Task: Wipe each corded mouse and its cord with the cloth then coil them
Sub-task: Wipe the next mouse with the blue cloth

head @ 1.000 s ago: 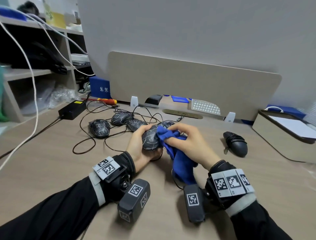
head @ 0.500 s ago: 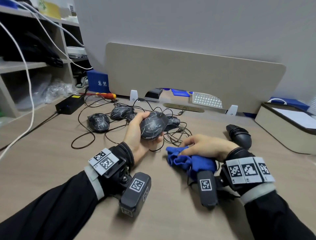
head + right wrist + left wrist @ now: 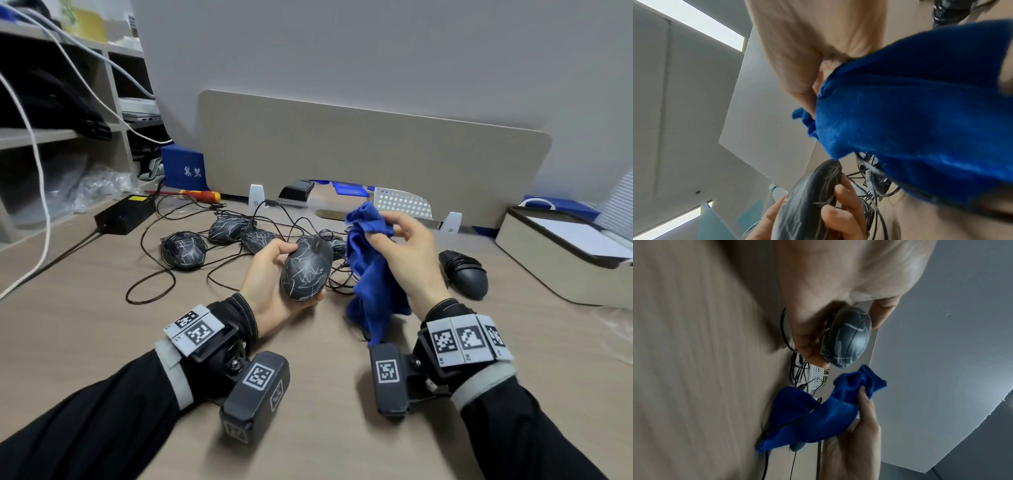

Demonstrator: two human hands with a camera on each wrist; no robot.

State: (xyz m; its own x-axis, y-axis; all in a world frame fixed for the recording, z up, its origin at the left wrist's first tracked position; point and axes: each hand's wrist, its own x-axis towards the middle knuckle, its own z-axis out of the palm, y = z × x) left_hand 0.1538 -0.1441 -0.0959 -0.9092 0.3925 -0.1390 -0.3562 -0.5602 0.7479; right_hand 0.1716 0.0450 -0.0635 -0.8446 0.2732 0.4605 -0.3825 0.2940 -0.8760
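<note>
Left hand (image 3: 270,274) holds a scribble-marked mouse (image 3: 307,270) raised above the tabletop (image 3: 85,329), fingers and thumb curled around its sides. Right hand (image 3: 409,260), just beside it, pinches a blue cloth (image 3: 373,270) between thumb and fingers; the cloth hangs down to the tabletop. Behind them, three marked mice (image 3: 184,250) lie among tangled cords (image 3: 150,291). A coiled black mouse (image 3: 464,272) rests to the right.
</note>
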